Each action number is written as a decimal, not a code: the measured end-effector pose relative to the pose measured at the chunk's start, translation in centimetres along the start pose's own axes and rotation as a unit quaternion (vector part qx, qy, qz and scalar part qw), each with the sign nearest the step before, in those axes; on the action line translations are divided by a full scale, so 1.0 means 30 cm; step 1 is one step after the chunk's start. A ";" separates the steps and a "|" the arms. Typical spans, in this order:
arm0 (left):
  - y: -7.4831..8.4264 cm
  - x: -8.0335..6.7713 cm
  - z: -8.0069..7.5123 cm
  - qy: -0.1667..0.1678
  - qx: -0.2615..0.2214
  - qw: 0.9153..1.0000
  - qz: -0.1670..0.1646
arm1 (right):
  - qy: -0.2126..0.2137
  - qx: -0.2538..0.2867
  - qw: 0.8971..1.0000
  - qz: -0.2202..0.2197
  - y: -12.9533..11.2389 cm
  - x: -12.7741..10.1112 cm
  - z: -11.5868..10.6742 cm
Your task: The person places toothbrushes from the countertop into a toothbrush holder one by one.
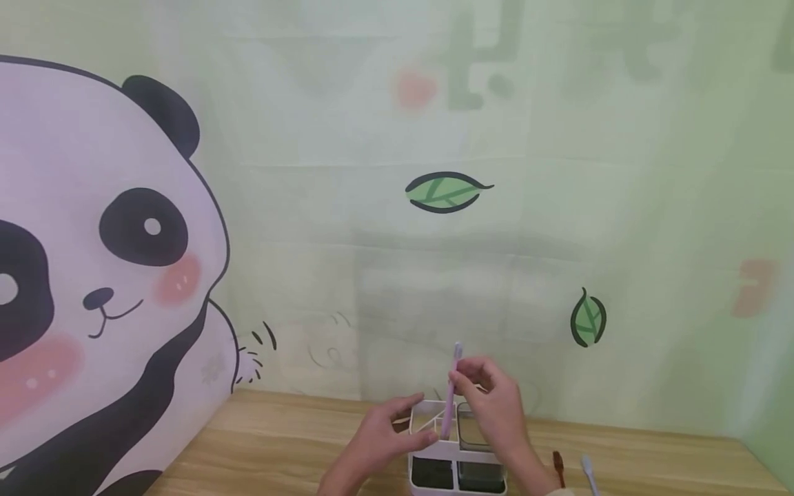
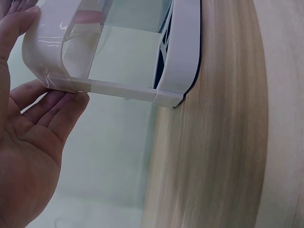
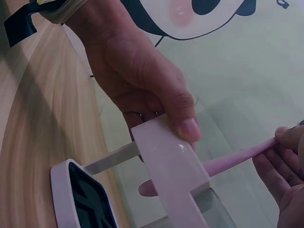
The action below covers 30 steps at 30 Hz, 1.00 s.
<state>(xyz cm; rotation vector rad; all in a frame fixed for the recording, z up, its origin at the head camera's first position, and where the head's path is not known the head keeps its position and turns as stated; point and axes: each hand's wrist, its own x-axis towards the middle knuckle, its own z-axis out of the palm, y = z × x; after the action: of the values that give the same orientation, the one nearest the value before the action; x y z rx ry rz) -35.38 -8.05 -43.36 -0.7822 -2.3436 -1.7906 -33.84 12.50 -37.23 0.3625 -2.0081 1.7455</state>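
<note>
Where the head view looks down at the lower middle of the frame, the left hand [image 1: 378, 434] steadies a white desk organizer [image 1: 455, 451] on the wooden table [image 1: 279, 448], while the right hand [image 1: 493, 403] pinches a pink pen [image 1: 451, 393] upright above a rear compartment; a red-brown pen [image 1: 558, 468] and a pale pen [image 1: 588, 472] lie at lower right. In the left wrist view the left hand's fingers [image 2: 45, 107] lie straight, flat against the organizer's wall [image 2: 47, 52], likely bracing it. In the right wrist view the left thumb [image 3: 183, 118] presses the rim, and the right fingertips [image 3: 280, 152] pinch the pen, its end down among the dividers
</note>
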 end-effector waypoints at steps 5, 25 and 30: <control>0.000 0.007 0.005 -0.001 -0.003 1.000 0.005 | -0.002 0.007 1.000 0.003 0.020 -0.015 0.010; 0.008 0.007 0.002 -0.008 0.002 1.000 -0.014 | -0.024 -0.037 0.999 -0.006 0.040 -0.054 0.032; 0.002 0.009 0.000 -0.006 0.008 1.000 -0.007 | -0.039 -0.031 0.999 -0.010 0.047 -0.057 0.031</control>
<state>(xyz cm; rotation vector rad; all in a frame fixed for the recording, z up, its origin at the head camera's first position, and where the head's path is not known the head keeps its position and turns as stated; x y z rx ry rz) -35.60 -7.95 -43.20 -0.7782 -2.3734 -1.7753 -33.20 11.66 -39.39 0.4365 -2.1009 1.6763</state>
